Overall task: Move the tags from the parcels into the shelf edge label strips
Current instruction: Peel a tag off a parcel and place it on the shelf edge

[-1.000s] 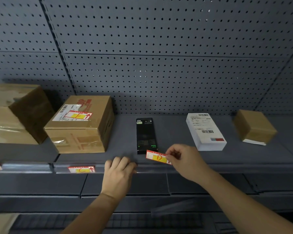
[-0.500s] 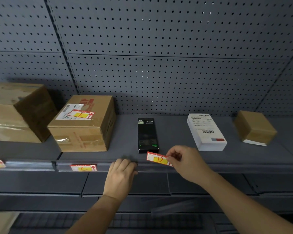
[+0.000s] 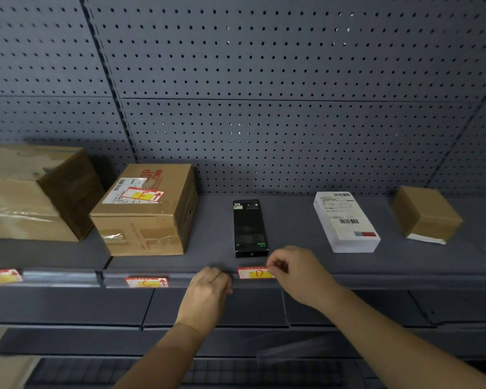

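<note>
My right hand (image 3: 298, 273) pinches the right end of a red-and-yellow tag marked D (image 3: 254, 273), which lies level along the shelf edge label strip (image 3: 197, 279) just below the black box (image 3: 249, 227). My left hand (image 3: 208, 293) has its fingers curled over the strip's top edge just left of that tag. Another tag (image 3: 147, 282) sits in the strip below the cardboard parcel (image 3: 145, 217), and that parcel carries a tag (image 3: 141, 194) on its top. A third tag (image 3: 0, 275) sits in the strip at the far left.
On the grey shelf stand a large taped carton (image 3: 31, 195) at the left, a white labelled box (image 3: 345, 221) and a small brown box (image 3: 425, 214) at the right. Pegboard (image 3: 264, 108) backs the shelf. Lower shelf edges run below my arms.
My right hand has lowered the D tag from a tilt to level against the strip. My left hand has closed its fingers over the strip's edge. The view has shifted slightly.
</note>
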Tool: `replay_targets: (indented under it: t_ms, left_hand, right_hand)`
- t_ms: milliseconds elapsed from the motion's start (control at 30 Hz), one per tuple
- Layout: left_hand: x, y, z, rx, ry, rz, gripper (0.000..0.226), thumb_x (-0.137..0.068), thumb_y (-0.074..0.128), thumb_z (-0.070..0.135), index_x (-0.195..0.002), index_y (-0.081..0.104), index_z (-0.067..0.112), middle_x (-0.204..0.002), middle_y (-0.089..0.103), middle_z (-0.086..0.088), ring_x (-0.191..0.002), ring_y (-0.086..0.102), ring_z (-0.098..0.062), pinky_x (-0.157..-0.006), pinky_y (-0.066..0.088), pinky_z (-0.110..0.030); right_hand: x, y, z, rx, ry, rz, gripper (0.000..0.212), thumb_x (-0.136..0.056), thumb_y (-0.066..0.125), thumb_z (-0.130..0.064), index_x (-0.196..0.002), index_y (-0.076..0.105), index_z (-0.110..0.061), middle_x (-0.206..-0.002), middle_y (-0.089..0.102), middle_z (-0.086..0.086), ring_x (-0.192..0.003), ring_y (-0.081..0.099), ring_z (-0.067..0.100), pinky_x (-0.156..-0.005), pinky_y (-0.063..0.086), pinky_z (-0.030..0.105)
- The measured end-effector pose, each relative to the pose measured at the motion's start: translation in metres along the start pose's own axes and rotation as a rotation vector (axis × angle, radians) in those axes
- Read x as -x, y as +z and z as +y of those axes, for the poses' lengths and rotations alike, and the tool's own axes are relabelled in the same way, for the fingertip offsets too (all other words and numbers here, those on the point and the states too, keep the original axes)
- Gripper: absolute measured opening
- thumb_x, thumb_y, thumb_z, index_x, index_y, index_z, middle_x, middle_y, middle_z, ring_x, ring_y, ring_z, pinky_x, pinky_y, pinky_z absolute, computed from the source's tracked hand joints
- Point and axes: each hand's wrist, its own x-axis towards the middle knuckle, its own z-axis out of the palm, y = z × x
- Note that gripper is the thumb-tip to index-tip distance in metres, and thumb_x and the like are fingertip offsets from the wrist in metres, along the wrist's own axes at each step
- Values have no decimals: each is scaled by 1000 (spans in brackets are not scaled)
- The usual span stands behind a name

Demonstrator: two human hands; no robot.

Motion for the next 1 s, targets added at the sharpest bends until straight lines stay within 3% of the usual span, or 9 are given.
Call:
replay_targets:
  t_ms: [167,267,500,667,800,1000]
  left_hand:
    - [-1,-9,2,-5,-11,-70,26,-69,74,0,-69,58,21,-75,55,3,-73,51,-18,-69,39,-25]
    - [-1,-12,2,-3,-26,-98,22,-72,74,5,-73,60,22,-79,56,4,-76,51,-16,-71,41,-23]
    - [-2,-14,4,-4,-77,-163,14,-78,70,13,-80,62,25,-89,56,7,-87,52,-13,-78,45,-26]
    - [-4,-20,10,-44,-70,-192,11,-86,62,33,-96,61,28,-102,54,9,-98,48,-11,-89,42,-24]
    - [-11,-39,19,-122,-56,-104,16,-87,58,39,-100,58,30,-100,54,10,-97,50,-12,-84,39,-26]
    - [-29,-117,25,-241,-243,98,22,-89,56,39,-110,56,31,-110,56,9,-103,51,-13,-90,43,-33]
  right_hand:
    - [-1,26,3,227,-149,70,12,-92,63,-25,-91,75,-28,-94,58,-11,-87,53,8,-80,44,25]
    - [4,37,5,344,-216,90,9,-86,70,-22,-88,78,-28,-82,62,-9,-80,55,12,-76,39,28]
    - [8,36,4,377,-162,102,9,-88,68,-24,-88,77,-27,-81,65,-8,-80,57,12,-81,49,35]
    - [11,33,-3,323,-105,107,20,-96,56,-33,-105,72,-28,-99,63,-10,-95,54,9,-92,40,31]
    - [3,21,-20,223,-90,138,20,-94,58,-33,-110,69,-28,-104,59,-11,-98,52,6,-94,41,28]
    - [-32,2,-92,113,-255,131,26,-92,60,-31,-115,69,-22,-110,62,-3,-102,56,17,-90,49,37]
